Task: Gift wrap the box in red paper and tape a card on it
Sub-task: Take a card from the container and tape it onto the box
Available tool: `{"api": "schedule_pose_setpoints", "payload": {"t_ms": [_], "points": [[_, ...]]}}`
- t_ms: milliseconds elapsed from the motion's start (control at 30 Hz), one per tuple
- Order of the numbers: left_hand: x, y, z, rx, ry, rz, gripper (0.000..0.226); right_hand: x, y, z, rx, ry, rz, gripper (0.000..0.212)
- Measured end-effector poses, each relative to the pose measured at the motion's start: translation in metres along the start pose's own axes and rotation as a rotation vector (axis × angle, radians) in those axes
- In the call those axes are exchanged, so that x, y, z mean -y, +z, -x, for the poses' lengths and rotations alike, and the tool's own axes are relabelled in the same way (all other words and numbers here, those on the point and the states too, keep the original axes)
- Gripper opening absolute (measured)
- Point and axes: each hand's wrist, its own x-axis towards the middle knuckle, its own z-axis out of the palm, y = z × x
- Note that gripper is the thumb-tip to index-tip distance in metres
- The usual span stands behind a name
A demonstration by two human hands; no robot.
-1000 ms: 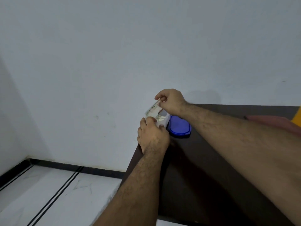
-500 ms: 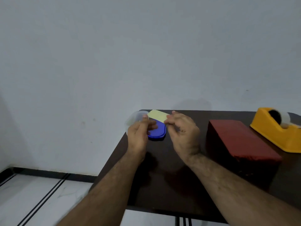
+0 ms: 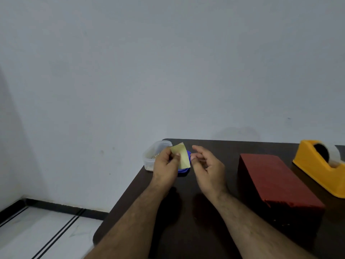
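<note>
On my feed the left hand (image 3: 165, 165) pinches a pale yellow card (image 3: 181, 157) between thumb and fingers, holding it up above the far left corner of the dark table (image 3: 186, 221). The card stands tilted, its upper corner leaning to the right. The right hand (image 3: 207, 165) is just beside it, palm turned toward the card, fingers loosely spread and relaxed, holding nothing; I cannot tell whether its fingertips touch the card's right edge or sit a hair apart. Behind the left hand I see a clear plastic tub (image 3: 151, 156) at the table's corner, with something pale inside that is too blurred for me to name. A blue lid (image 3: 183, 171) lies flat on the table next to the tub, mostly hidden behind the card and the hands. To the right, well apart from both hands, the box (image 3: 270, 180) sits on the table already covered in red paper, its long side running away from me. Farther right, near the edge of the view, a yellow tape dispenser (image 3: 321, 171) stands on the table with a roll of clear tape (image 3: 334, 152) mounted in it.
</note>
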Motion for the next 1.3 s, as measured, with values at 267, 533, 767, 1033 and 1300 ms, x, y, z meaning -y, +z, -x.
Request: {"api": "schedule_pose_setpoints", "payload": {"t_ms": [267, 533, 767, 1033, 1300], "points": [[-0.001, 0.002, -0.004, 0.174, 0.020, -0.194, 0.039, -0.008, 0.006, -0.014, -0.054, 0.297, -0.281, 0.015], [0.007, 0.003, -0.004, -0.063, 0.268, -0.532, 0.046, -0.007, 0.001, -0.017, -0.046, 0.593, -0.448, 0.008], [0.004, 0.005, -0.005, -0.004, 0.328, -0.443, 0.016, -0.003, 0.005, -0.013, 0.037, 0.570, -0.477, 0.010], [-0.002, 0.004, -0.002, 0.059, 0.137, -0.254, 0.015, -0.005, -0.001, -0.015, 0.075, 0.542, -0.397, 0.010], [-0.011, 0.011, 0.004, -0.001, 0.032, -0.122, 0.017, -0.008, 0.006, -0.010, 0.035, 0.337, -0.149, 0.015]]}}
